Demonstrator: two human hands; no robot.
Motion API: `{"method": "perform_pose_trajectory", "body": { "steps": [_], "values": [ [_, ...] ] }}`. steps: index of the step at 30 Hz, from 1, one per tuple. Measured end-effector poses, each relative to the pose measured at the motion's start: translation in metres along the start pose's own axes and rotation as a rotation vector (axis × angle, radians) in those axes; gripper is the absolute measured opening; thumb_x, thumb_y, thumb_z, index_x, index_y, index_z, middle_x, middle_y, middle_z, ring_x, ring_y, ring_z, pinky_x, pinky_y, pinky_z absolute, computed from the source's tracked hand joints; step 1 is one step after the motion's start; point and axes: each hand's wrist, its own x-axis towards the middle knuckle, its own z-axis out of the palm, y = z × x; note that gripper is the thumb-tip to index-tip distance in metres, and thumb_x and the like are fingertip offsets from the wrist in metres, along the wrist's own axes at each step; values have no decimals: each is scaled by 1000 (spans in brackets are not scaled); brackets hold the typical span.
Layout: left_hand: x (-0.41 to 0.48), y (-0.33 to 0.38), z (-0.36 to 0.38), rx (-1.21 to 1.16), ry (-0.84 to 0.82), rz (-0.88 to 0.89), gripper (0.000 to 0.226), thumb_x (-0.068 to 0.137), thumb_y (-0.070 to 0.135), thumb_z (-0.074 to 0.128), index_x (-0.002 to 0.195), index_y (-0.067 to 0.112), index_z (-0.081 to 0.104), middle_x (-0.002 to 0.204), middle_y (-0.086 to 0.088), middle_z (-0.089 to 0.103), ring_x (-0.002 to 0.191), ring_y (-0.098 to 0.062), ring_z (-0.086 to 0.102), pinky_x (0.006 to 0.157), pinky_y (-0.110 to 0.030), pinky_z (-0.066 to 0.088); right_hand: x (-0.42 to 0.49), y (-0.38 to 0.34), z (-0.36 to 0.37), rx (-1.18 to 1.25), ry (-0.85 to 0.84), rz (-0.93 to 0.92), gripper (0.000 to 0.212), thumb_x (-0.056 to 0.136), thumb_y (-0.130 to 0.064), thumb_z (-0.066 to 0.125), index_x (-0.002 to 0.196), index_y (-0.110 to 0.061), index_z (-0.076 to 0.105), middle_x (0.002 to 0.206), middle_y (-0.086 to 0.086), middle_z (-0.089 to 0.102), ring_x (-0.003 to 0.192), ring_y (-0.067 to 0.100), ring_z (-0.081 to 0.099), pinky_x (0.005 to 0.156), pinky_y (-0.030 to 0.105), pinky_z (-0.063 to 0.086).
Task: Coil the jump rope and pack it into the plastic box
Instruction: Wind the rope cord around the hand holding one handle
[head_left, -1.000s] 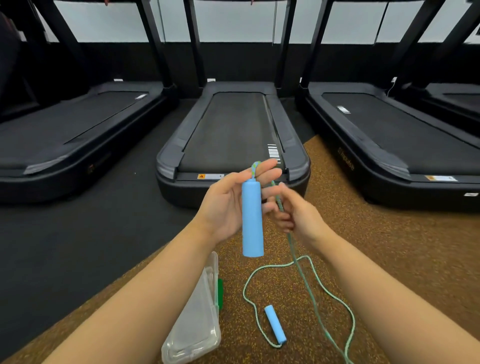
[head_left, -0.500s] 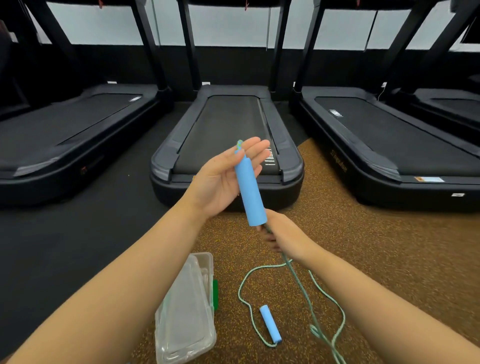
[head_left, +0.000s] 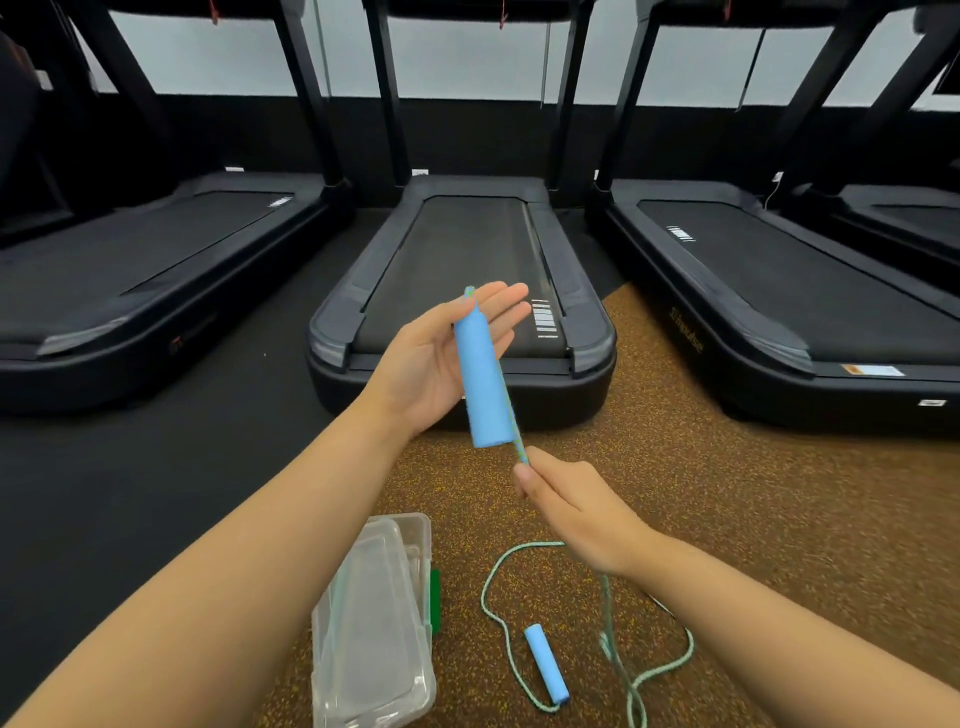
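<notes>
My left hand (head_left: 431, 364) holds one blue foam handle (head_left: 482, 382) of the jump rope, tilted, with the fingers stretched out behind it. My right hand (head_left: 574, 512) pinches the green cord (head_left: 519, 447) just below that handle, and the cord runs taut along the handle's right side. The rest of the cord (head_left: 493, 618) loops loosely on the floor below, ending at the second blue handle (head_left: 546, 665). A clear plastic box (head_left: 374, 634) with a green latch lies on the floor to the left of the loops, lid shut.
I stand on brown speckled rubber flooring (head_left: 753, 519). Black treadmills stand in a row ahead, the nearest one (head_left: 462, 291) directly behind my hands. Dark floor (head_left: 130, 493) lies to the left.
My right hand has slid down from beside the handle's top to below its lower end, pulling the cord along the handle. My left hand has raised and tilted the handle, fingers now extended.
</notes>
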Motion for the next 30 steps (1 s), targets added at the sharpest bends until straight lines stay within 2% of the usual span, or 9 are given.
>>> {"method": "perform_pose_trajectory", "body": {
  "steps": [3, 9, 12, 14, 16, 19, 21, 26, 30],
  "values": [
    [-5, -4, -13, -19, 14, -26, 41, 94, 12, 34, 130, 4, 50, 131, -11, 60, 125, -21, 55, 101, -29, 45, -4, 1, -9, -165, 16, -79, 41, 94, -53, 22, 79, -21, 45, 63, -1, 54, 61, 18, 54, 62, 41, 45],
    [-16, -28, -25, 137, 19, -96, 40, 91, 10, 38, 129, 10, 52, 137, -8, 55, 127, -17, 53, 103, -26, 43, 0, -24, -30, -494, -38, -339, 28, 96, -43, 27, 72, -28, 28, 60, -10, 39, 53, 11, 38, 54, 33, 35],
    [-20, -40, -16, 283, -32, -127, 31, 92, 9, 45, 117, 17, 62, 127, -7, 61, 105, -12, 65, 91, -23, 51, 11, -41, -44, -549, -21, -403, 26, 93, -41, 34, 71, -27, 33, 62, -14, 31, 57, 3, 28, 53, 28, 28],
    [-26, -46, -7, 394, -65, -138, 24, 93, 14, 50, 107, 21, 67, 100, 1, 71, 74, -6, 66, 65, -18, 53, 20, -48, -55, -550, 11, -400, 29, 91, -42, 37, 72, -23, 45, 63, -14, 33, 58, 5, 32, 55, 30, 32],
    [-31, -49, -1, 436, -83, -136, 21, 96, 12, 45, 102, 17, 64, 75, 7, 71, 57, -4, 63, 52, -18, 47, 30, -50, -68, -515, 68, -374, 29, 89, -41, 44, 72, -19, 52, 56, -12, 36, 53, 5, 34, 52, 29, 34],
    [-35, -52, 3, 352, -132, -146, 26, 95, 26, 44, 99, 16, 68, 83, -3, 75, 71, -19, 74, 71, -33, 51, 41, -45, -86, -306, 97, -280, 26, 88, -30, 62, 67, -16, 55, 47, -9, 40, 46, 3, 37, 50, 17, 28],
    [-38, -52, 5, 325, -154, -143, 28, 89, 37, 55, 90, 16, 73, 78, -8, 75, 70, -22, 73, 75, -32, 56, 45, -39, -91, -150, 53, -217, 27, 88, -26, 64, 67, -10, 57, 48, -8, 38, 46, 4, 34, 50, 16, 26],
    [-39, -52, 10, 336, -135, -71, 31, 72, 46, 57, 78, 21, 74, 66, -3, 72, 53, -15, 69, 58, -26, 56, 53, -21, -80, 55, 40, -121, 34, 87, -38, 56, 66, -12, 54, 60, 0, 42, 58, 6, 37, 56, 25, 30],
    [-35, -43, 12, 323, -30, -24, 46, 81, 48, 45, 91, 10, 69, 67, -5, 73, 40, -13, 62, 45, -20, 51, 57, -6, -61, 307, 37, -3, 40, 96, -35, 44, 69, -7, 53, 56, -2, 38, 50, 3, 34, 50, 21, 28]
  ]
}}
